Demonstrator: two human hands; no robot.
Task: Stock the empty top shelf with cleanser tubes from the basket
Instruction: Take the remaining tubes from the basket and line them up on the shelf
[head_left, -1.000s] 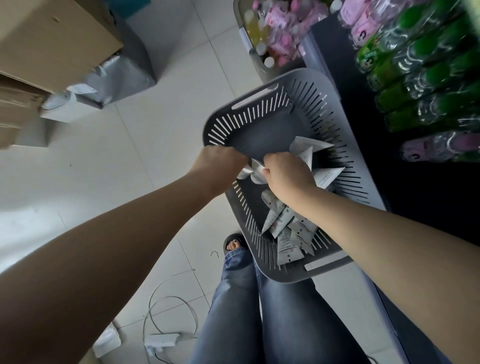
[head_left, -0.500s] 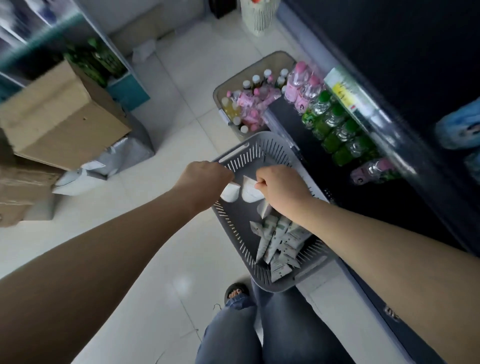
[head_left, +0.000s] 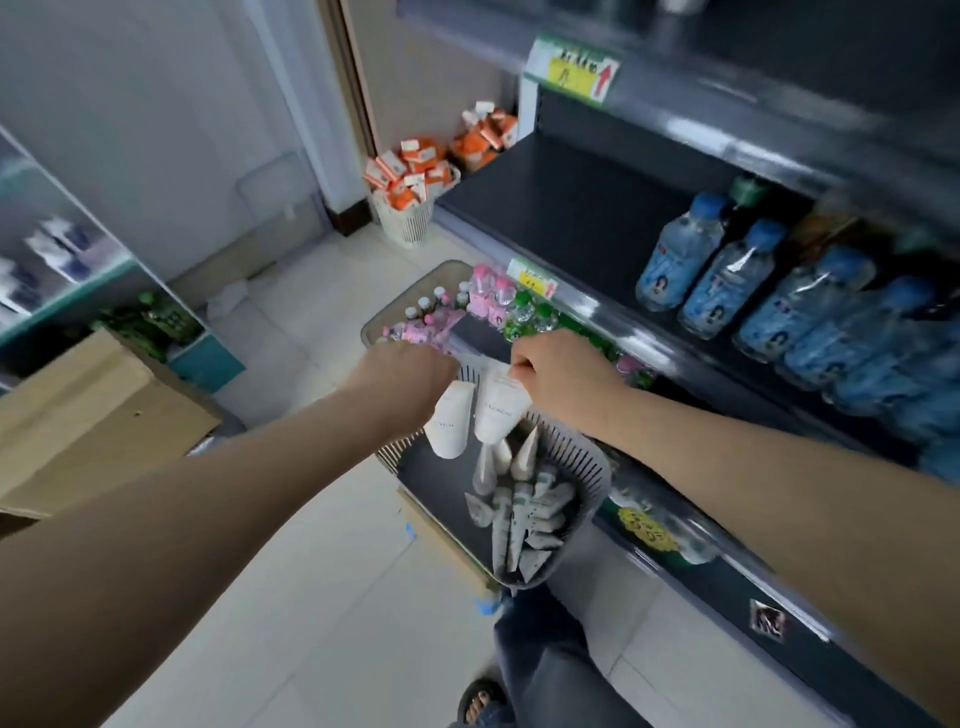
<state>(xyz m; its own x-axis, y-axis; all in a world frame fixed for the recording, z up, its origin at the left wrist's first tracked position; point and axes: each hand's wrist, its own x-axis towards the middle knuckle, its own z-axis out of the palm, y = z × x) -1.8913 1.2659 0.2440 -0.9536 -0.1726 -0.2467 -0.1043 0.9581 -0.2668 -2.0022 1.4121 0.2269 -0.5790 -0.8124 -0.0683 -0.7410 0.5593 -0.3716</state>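
Nearly vertical, tubes (head_left: 449, 423) hanging from left hand (head_left: 410, 371), right hand (head_left: 561, 371)

A cardboard box (head_left: 93, 415) sits at nine o'clock, a white basket (head_left: 406, 224) piled with orange packets (head_left: 410, 171) stands at twelve, blue-capped water bottles (head_left: 727, 280) lie at three, and pink bottles (head_left: 487, 292) stand near centre.
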